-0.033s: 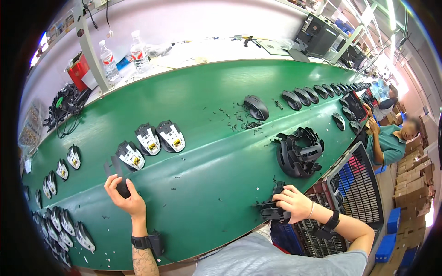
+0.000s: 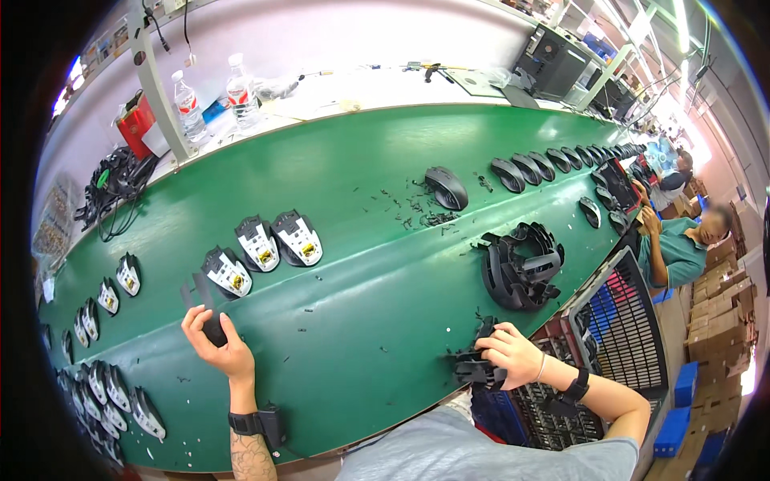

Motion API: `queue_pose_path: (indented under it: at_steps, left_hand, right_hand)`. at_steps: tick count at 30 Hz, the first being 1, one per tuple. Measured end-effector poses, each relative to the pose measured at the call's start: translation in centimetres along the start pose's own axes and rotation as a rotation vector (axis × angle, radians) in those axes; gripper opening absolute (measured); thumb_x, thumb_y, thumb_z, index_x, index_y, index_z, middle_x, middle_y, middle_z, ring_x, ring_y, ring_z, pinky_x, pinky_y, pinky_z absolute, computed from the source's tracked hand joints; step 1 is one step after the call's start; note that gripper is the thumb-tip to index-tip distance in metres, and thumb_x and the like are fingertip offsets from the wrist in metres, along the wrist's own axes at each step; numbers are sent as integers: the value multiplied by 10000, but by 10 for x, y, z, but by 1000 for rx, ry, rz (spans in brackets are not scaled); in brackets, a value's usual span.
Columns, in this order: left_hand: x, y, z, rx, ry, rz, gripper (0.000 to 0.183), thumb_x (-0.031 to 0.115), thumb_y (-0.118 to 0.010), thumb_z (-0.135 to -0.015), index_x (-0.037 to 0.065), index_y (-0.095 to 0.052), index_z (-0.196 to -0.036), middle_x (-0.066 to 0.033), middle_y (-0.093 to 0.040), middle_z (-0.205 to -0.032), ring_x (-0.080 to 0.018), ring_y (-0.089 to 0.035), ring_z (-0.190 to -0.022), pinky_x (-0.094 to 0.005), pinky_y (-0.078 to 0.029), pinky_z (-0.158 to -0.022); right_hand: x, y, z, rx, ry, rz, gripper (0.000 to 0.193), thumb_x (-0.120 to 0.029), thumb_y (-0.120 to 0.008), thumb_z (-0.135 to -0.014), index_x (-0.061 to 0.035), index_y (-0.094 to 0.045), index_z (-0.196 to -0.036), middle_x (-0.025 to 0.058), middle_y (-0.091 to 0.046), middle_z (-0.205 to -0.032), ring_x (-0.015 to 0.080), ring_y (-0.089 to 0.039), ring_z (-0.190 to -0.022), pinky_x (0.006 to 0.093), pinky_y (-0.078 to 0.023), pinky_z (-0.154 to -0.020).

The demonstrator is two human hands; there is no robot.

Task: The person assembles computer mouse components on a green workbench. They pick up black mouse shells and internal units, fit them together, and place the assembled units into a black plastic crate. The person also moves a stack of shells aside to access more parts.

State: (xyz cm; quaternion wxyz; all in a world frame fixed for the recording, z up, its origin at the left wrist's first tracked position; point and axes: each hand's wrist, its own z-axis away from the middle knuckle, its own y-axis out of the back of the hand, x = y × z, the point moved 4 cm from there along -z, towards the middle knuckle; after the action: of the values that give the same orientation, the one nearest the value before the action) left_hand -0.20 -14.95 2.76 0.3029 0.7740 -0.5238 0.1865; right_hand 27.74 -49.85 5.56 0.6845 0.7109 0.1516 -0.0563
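Note:
My left hand (image 2: 220, 345) is closed around a black mouse cover (image 2: 212, 325), whose forked end points away from me. Just beyond it, mouse bases with white inner plates (image 2: 228, 272) stand in a short row. At the table's near edge, my right hand (image 2: 511, 355) has its fingers bent over a cluster of small black plastic parts (image 2: 475, 365). Fingers cover some of these parts, so their exact kind cannot be told. Past the right hand lies a ring-shaped pile of curved black shells (image 2: 521, 276).
Small black pieces (image 2: 413, 210) lie scattered beside a black mouse (image 2: 447, 187). More mice (image 2: 529, 168) line the table toward the far right. Half-built mice (image 2: 104, 393) crowd the near left. A black crate (image 2: 622, 321) adjoins the right edge, where a co-worker (image 2: 678, 244) sits.
My right hand and the black parts under it have shifted very slightly. The left hand keeps its place with the mouse cover.

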Motion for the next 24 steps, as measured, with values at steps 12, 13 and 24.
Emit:
queue_pose_path:
  at_steps: [12, 13, 24]
  left_hand:
    - [-2, 4, -2, -19, 14, -7, 170, -35, -590, -791, 4, -520, -941, -143, -536, -1051, -293, -521, -987, -399, -403, -893]
    - [-2, 3, -1, -25, 16, -1, 171, -33, -593, -788, 4, -520, -939, -145, -536, -1050, -296, -521, -986, -400, -403, -892]
    - [-4, 7, -3, 2, 14, -9, 197, -34, -620, -759, 12, -526, -926, -142, -536, -1038, -292, -526, -973, -386, -408, -884]
  right_hand:
    - [109, 23, -128, 365, -266, 68, 680, -274, -799, -536, -19, -507, -1094, 161, -525, -1078, 360, -499, -1010, 423, -377, -899]
    - [122, 24, -133, 375, -313, 119, 697, -272, -797, -533, -14, -513, -1114, 170, -527, -1080, 376, -497, -1015, 432, -389, -901]
    - [67, 58, -190, 501, -364, -426, 552, -167, -779, -598, -26, -520, -1064, 106, -579, -933, 224, -571, -861, 359, -465, -803]
